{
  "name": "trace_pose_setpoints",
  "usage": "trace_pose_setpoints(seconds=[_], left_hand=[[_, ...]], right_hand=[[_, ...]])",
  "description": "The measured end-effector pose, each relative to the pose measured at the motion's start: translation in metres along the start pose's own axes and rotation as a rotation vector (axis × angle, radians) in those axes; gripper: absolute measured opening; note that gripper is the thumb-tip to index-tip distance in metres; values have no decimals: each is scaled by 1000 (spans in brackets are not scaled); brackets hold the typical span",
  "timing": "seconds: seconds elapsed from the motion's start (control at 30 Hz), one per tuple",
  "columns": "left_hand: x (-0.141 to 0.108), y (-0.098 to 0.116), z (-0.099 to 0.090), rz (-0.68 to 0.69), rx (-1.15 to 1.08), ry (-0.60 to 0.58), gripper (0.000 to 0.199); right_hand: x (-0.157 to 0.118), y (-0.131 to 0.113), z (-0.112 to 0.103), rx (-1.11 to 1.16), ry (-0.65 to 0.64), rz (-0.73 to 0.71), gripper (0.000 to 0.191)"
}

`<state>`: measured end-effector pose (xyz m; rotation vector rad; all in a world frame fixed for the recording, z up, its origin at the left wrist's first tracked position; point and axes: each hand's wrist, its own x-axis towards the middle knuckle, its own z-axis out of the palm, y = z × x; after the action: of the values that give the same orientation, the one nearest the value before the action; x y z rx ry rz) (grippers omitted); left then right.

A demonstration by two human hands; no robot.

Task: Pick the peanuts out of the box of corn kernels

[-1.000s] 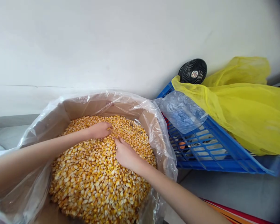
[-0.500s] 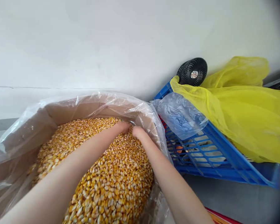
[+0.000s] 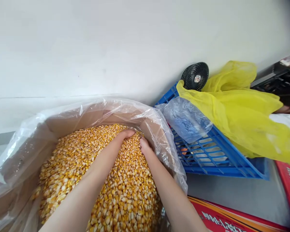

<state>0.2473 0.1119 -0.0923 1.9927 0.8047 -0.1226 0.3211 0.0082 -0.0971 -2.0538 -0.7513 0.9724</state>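
Observation:
Loose corn kernels (image 3: pixel 125 190) fill a cardboard box (image 3: pixel 106 116) lined with a clear plastic bag (image 3: pixel 164 129). My left hand (image 3: pixel 128 133) is sunk in the kernels near the far right corner; its thumb side shows and its fingers are buried. Close beside it, my right hand (image 3: pixel 144 145) is also pushed into the corn, by the right wall of the box. Kernels lie between the two hands. Whether the fingers are spread or curled is hidden by the corn.
Right of the box a tilted blue plastic crate (image 3: pixel 207 154) carries a yellow mesh cloth (image 3: pixel 241 112), a clear plastic bag (image 3: pixel 187 119) and a small black fan (image 3: pixel 195 76). A red printed box (image 3: pixel 212 216) lies below. Behind is a white wall (image 3: pixel 87 48).
Both hands have come up slightly out of the kernels, showing more of the thumb and knuckles. The view has shifted, bringing more of the red boxes at right into sight.

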Motion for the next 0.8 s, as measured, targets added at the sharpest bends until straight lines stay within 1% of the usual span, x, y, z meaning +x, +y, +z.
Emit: trace_pose_setpoints(seconds=[0.1, 0.23, 0.3, 0.37, 0.43, 0.5, 0.57, 0.67, 0.73, 0.8], left_hand=[[-8, -8, -7, -16, -148, -20, 34], [-30, -20, -22, -37, -360, -83, 41], [-48, -26, -32, -52, -458, -121, 44], [-69, -32, -43, -68, -538, -150, 45], [-92, -36, -55, -82, -594, -173, 45], [-114, -36, -68, -88, -637, -204, 45], [-133, -32, -79, -91, -639, -255, 42], [-155, -19, -90, -99, -474, -319, 34], [-167, -7, -93, -85, -369, -385, 30], [-181, 3, -91, -43, -353, -493, 29]], right_hand=[[0, -4, 6, 10, -14, 53, 40], [-8, -14, 11, 5, -75, 28, 51], [-15, -22, 15, 11, -106, 0, 57], [-23, -32, 20, 59, -143, -43, 59], [-36, -43, 25, 110, -200, -124, 56], [-54, -54, 28, 108, -247, -215, 53], [-76, -62, 29, 45, -295, -307, 51], [-109, -68, 20, -65, -388, -452, 52], [-129, -68, 10, -116, -449, -523, 52], [-144, -66, -2, -164, -513, -574, 53]])
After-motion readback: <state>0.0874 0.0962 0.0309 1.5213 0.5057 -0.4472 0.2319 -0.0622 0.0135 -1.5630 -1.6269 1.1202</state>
